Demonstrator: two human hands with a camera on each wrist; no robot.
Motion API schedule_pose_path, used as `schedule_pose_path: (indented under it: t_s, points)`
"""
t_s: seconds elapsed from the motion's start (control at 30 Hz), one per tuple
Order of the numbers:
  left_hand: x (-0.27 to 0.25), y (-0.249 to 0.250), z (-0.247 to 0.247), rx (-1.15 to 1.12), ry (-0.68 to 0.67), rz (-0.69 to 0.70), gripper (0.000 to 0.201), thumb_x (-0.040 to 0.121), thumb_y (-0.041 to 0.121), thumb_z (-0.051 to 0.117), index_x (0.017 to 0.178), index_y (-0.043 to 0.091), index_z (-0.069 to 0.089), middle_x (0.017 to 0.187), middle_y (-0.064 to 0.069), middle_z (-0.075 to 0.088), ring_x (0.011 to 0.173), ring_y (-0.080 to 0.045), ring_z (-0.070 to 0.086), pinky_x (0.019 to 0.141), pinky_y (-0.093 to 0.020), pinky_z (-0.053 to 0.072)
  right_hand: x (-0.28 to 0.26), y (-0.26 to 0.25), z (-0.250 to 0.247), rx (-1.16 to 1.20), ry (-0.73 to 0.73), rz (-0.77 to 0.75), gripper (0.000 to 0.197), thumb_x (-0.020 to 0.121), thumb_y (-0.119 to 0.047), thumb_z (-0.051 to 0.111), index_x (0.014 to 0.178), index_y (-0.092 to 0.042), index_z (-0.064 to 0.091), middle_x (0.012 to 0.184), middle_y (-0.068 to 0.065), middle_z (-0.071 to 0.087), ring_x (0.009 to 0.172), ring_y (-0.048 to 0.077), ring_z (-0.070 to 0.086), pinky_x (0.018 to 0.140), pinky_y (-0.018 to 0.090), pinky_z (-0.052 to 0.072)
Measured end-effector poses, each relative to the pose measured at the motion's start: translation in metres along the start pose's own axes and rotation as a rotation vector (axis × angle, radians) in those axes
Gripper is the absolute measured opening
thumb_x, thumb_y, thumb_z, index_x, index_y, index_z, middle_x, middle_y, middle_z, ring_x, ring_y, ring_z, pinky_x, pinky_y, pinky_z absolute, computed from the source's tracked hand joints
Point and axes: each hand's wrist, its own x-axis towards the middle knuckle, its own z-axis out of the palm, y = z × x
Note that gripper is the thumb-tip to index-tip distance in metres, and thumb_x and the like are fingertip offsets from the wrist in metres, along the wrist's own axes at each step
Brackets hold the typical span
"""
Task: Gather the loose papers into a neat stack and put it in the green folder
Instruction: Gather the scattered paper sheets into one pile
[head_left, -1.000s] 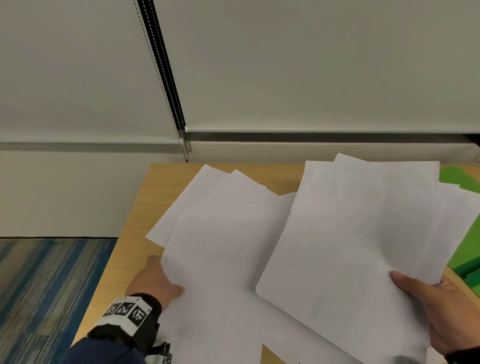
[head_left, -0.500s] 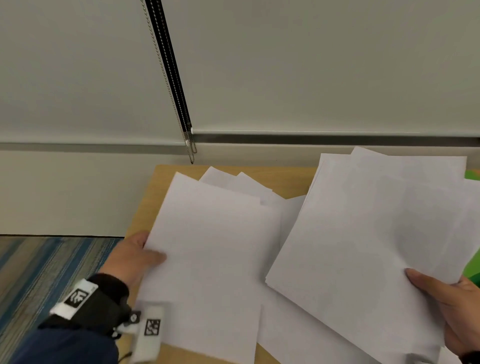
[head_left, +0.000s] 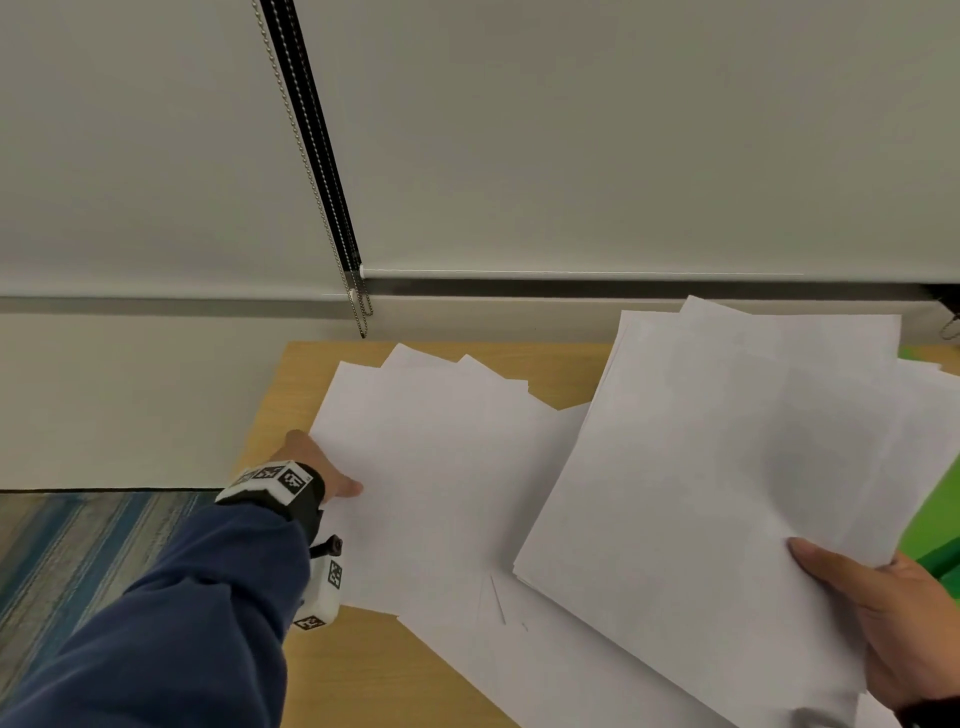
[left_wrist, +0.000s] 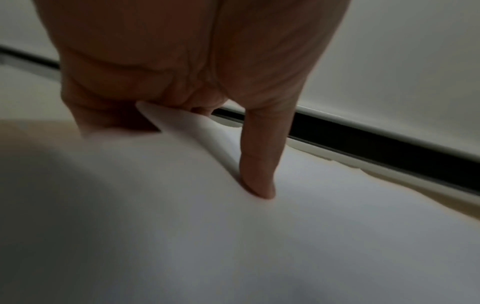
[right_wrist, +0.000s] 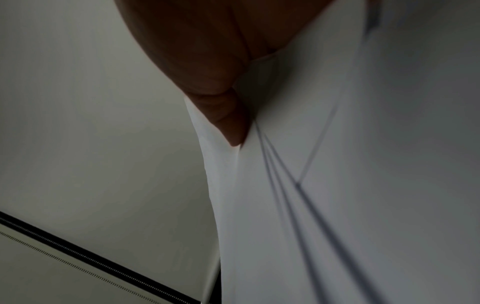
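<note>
Pale roller blinds (head_left: 623, 135) hung behind a wooden table (head_left: 363, 670), their bead chain (head_left: 311, 176) dangling to the table's far edge, and striped carpet (head_left: 78, 551) showed at the lower left. Loose white sheets (head_left: 447, 467) lay fanned and overlapping across the table. At their left edge the left hand (head_left: 317, 467), reaching from a dark blue sleeve (head_left: 171, 623) with a tagged wristband (head_left: 270, 480), pinched the top sheet: the thumb (left_wrist: 257, 156) pressed down on the paper's upper face, while the other fingers (left_wrist: 109, 102) curled beneath the lifted edge. How many sheets it held could not be told. On the right, the right hand (head_left: 898, 629) held a raised, uneven stack (head_left: 727, 467) by its near right corner, thumb (head_left: 821, 564) lying on top and the remaining fingers hidden underneath; the right wrist view showed the thumb (right_wrist: 228, 115) squeezing the paper so that it creased, with several sheet edges visible through it. That stack overlapped the sheets lying on the table. Behind and below it at the right edge, a green folder (head_left: 935, 525) lay on the table, mostly covered by the papers, so whether it was open could not be told.
</note>
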Motion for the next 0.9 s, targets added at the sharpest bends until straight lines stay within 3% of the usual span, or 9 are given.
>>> schedule_pose_path:
  t_s: [0.13,0.3,0.43,0.53,0.6,0.67,0.73,0.83,0.9]
  points:
    - [0.004,0.0,0.002,0.042,-0.062,0.034,0.102,0.075,0.036,0.086,0.155,0.006,0.03,0.155,-0.013,0.043,0.139,-0.034,0.045,0.113,-0.042,0.04,0.004,0.002,0.003,-0.014,0.001,0.017,0.031,0.087,0.005,0.06,0.114,-0.009,0.068,0.1,0.013,0.077,0.082,0.028,0.076,0.071,0.044,0.06]
    - [-0.003,-0.005,0.002,-0.001,0.028,0.089,0.067,0.086,0.019,0.074,0.144,0.005,0.044,0.144,-0.014,0.052,0.129,-0.034,0.053,0.102,-0.039,0.045,0.011,0.005,0.006,-0.017,0.006,0.036,0.037,0.087,0.006,0.06,0.122,-0.003,0.064,0.106,0.019,0.074,0.093,0.039,0.07,0.074,0.049,0.058]
    - [0.001,-0.033,-0.007,-0.392,-0.007,0.122,0.038,0.075,0.002,0.078,0.11,0.009,0.063,0.115,-0.017,0.069,0.104,-0.039,0.065,0.097,-0.05,0.052,0.017,0.007,0.005,-0.021,0.021,0.044,0.036,0.086,0.006,0.062,0.121,-0.004,0.064,0.104,0.016,0.075,0.094,0.039,0.069,0.074,0.05,0.057]
    - [-0.011,-0.055,-0.023,-0.77,-0.041,0.143,0.033,0.079,-0.012,0.069,0.098,0.014,0.065,0.109,-0.022,0.071,0.093,-0.041,0.069,0.088,-0.056,0.055,0.02,0.008,0.003,-0.02,0.02,0.047,0.036,0.086,0.005,0.062,0.121,-0.006,0.064,0.104,0.016,0.075,0.092,0.037,0.069,0.074,0.051,0.057]
    - [-0.027,-0.064,-0.039,-0.942,-0.069,0.189,0.035,0.084,-0.017,0.06,0.106,0.01,0.063,0.104,-0.021,0.07,0.083,-0.037,0.067,0.075,-0.046,0.056,0.021,0.008,0.002,-0.021,0.008,0.04,0.034,0.087,0.006,0.062,0.119,-0.006,0.065,0.102,0.014,0.076,0.089,0.034,0.072,0.073,0.048,0.059]
    - [-0.041,-0.074,-0.058,-1.035,-0.074,0.252,0.04,0.086,-0.016,0.056,0.12,0.005,0.06,0.103,-0.019,0.07,0.08,-0.035,0.068,0.072,-0.045,0.057,0.021,0.007,0.004,-0.023,-0.007,0.035,0.028,0.087,0.006,0.06,0.11,-0.008,0.067,0.093,0.01,0.079,0.076,0.026,0.077,0.067,0.041,0.062]
    - [-0.052,-0.085,-0.077,-1.118,-0.073,0.306,0.044,0.086,-0.013,0.056,0.127,0.002,0.058,0.11,-0.022,0.071,0.08,-0.036,0.074,0.078,-0.057,0.058,0.021,0.007,0.008,-0.026,-0.024,0.03,0.024,0.088,0.006,0.06,0.103,-0.011,0.068,0.087,0.007,0.08,0.068,0.022,0.076,0.064,0.038,0.062]
    - [-0.071,-0.089,-0.097,-1.244,-0.112,0.376,0.046,0.088,-0.01,0.051,0.132,0.001,0.057,0.122,-0.026,0.068,0.088,-0.038,0.076,0.086,-0.075,0.046,0.022,0.009,0.016,-0.028,-0.059,0.04,0.024,0.086,0.004,0.063,0.105,-0.008,0.069,0.097,0.015,0.078,0.076,0.029,0.076,0.072,0.046,0.06]
    - [-0.086,-0.08,-0.1,-1.29,-0.148,0.43,0.046,0.09,-0.012,0.045,0.134,0.001,0.055,0.121,-0.024,0.07,0.089,-0.038,0.076,0.083,-0.077,0.045,0.023,0.009,0.025,-0.037,-0.083,0.05,0.026,0.084,0.002,0.064,0.108,-0.006,0.069,0.102,0.02,0.077,0.082,0.035,0.076,0.078,0.054,0.059]
